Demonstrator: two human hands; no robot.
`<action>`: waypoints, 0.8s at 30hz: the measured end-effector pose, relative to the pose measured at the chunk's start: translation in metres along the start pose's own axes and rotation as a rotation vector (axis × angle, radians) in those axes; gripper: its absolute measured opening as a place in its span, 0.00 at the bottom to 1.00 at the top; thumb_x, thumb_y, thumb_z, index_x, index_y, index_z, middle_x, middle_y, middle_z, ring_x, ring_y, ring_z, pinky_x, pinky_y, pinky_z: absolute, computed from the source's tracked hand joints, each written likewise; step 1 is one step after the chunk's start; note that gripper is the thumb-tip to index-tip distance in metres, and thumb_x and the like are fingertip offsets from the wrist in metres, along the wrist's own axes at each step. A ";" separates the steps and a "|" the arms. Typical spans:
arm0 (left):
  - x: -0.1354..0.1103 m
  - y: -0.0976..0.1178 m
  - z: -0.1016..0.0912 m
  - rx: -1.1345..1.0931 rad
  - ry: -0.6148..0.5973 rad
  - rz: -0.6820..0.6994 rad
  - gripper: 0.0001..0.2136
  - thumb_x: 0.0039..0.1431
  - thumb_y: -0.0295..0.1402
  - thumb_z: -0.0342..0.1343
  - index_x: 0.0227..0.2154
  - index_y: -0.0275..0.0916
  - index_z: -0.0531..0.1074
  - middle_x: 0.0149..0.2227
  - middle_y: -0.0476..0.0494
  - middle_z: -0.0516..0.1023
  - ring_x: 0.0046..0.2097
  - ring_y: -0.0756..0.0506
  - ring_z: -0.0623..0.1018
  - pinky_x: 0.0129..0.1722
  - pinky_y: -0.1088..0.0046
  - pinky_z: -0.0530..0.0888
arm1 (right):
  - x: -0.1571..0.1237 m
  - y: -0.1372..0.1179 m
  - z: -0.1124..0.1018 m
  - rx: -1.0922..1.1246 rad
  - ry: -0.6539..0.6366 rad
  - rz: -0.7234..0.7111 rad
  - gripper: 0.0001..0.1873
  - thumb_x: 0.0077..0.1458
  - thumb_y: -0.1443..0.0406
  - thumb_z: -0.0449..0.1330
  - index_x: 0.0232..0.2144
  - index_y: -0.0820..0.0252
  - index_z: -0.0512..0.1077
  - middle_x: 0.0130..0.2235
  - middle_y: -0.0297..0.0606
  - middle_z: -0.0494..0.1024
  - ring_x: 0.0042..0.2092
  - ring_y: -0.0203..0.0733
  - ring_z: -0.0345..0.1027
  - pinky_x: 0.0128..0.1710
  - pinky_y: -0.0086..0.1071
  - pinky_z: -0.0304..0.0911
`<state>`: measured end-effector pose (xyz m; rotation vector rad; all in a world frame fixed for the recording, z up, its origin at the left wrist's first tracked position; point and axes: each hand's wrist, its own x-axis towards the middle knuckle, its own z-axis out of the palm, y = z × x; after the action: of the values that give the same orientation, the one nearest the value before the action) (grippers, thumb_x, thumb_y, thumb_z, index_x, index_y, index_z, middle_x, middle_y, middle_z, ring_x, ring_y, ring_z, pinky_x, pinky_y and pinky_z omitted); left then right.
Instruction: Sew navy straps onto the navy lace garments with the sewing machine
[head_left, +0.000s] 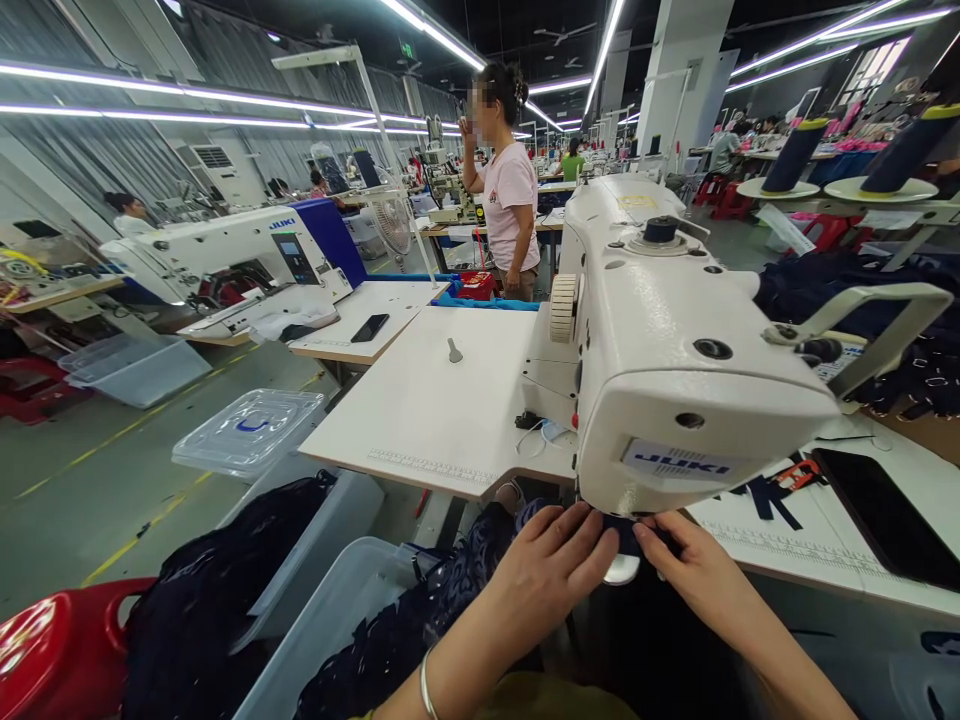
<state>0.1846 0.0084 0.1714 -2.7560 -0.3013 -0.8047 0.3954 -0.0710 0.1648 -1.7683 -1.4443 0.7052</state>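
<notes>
Under the head of a white JUKI sewing machine [694, 330], a piece of navy fabric [621, 530] lies by the needle area, which the machine head mostly hides. My left hand [555, 565] is on the fabric's left side, fingers bent together over it. From the right, my right hand [694, 560] pinches the fabric between thumb and fingers. Below my hands sticks out the rounded white end of the machine arm [622, 570]. More dark navy lace garments [397, 620] hang to the left of my left forearm.
Clear plastic bins [322, 600] with navy garments stand at lower left, beside a red stool [60, 650]. A small grey metal piece [454, 350] lies on the white tabletop [390, 400]. At right are a black phone [892, 510] and orange-handled snips [799, 477]. A person [512, 195] stands beyond the table.
</notes>
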 end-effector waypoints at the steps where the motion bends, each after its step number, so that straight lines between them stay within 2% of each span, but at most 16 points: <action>1: 0.000 0.002 0.000 0.007 -0.026 -0.021 0.15 0.68 0.26 0.47 0.55 0.38 0.67 0.56 0.41 0.72 0.58 0.44 0.70 0.56 0.64 0.67 | 0.001 0.000 -0.001 -0.001 -0.006 -0.007 0.17 0.63 0.54 0.50 0.32 0.56 0.72 0.31 0.35 0.76 0.34 0.40 0.68 0.32 0.30 0.64; 3: 0.000 0.005 0.000 0.016 -0.071 -0.057 0.18 0.68 0.28 0.47 0.59 0.41 0.64 0.57 0.42 0.70 0.59 0.43 0.68 0.56 0.62 0.67 | 0.002 0.000 -0.004 -0.008 -0.010 -0.037 0.16 0.63 0.53 0.51 0.34 0.56 0.73 0.34 0.36 0.77 0.37 0.42 0.70 0.37 0.32 0.66; 7: -0.003 0.008 -0.002 0.004 -0.067 -0.068 0.17 0.69 0.27 0.45 0.58 0.41 0.67 0.58 0.45 0.70 0.60 0.42 0.67 0.61 0.59 0.63 | 0.003 -0.002 -0.010 -0.027 -0.020 -0.118 0.16 0.63 0.53 0.52 0.35 0.54 0.74 0.38 0.39 0.77 0.42 0.46 0.71 0.42 0.34 0.67; 9: -0.005 0.009 -0.004 0.017 -0.057 -0.067 0.17 0.69 0.27 0.44 0.58 0.41 0.67 0.58 0.49 0.70 0.60 0.42 0.66 0.63 0.60 0.58 | 0.003 -0.003 -0.011 -0.044 -0.040 -0.138 0.17 0.63 0.53 0.51 0.35 0.54 0.75 0.38 0.40 0.77 0.43 0.47 0.71 0.45 0.36 0.67; 13: -0.009 0.011 -0.006 0.061 -0.053 -0.102 0.18 0.71 0.28 0.41 0.59 0.44 0.67 0.60 0.52 0.69 0.60 0.45 0.65 0.63 0.65 0.54 | 0.002 -0.005 -0.010 -0.058 -0.064 -0.144 0.18 0.64 0.54 0.49 0.43 0.53 0.75 0.40 0.42 0.76 0.46 0.48 0.70 0.50 0.39 0.66; 16: -0.010 0.013 -0.005 0.074 -0.073 -0.120 0.19 0.71 0.27 0.40 0.59 0.43 0.66 0.60 0.51 0.69 0.60 0.45 0.65 0.61 0.66 0.56 | 0.003 -0.004 -0.008 -0.062 -0.049 -0.147 0.18 0.64 0.54 0.49 0.38 0.53 0.76 0.39 0.41 0.76 0.45 0.48 0.70 0.47 0.37 0.67; 20: -0.009 0.015 -0.004 0.102 -0.056 -0.133 0.19 0.71 0.27 0.40 0.59 0.43 0.67 0.60 0.49 0.69 0.59 0.45 0.66 0.58 0.66 0.57 | 0.005 -0.002 -0.005 -0.076 -0.010 -0.137 0.19 0.64 0.55 0.49 0.27 0.54 0.72 0.32 0.38 0.75 0.37 0.45 0.70 0.37 0.35 0.66; 24: -0.009 0.017 -0.003 0.133 -0.079 -0.143 0.18 0.70 0.28 0.42 0.59 0.43 0.66 0.62 0.48 0.66 0.60 0.44 0.65 0.58 0.66 0.58 | 0.007 0.000 -0.003 -0.101 0.000 -0.135 0.20 0.64 0.56 0.49 0.25 0.55 0.71 0.30 0.38 0.76 0.34 0.45 0.69 0.35 0.36 0.64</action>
<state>0.1800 -0.0093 0.1655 -2.6683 -0.5529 -0.6836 0.3999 -0.0646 0.1668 -1.7260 -1.6077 0.5710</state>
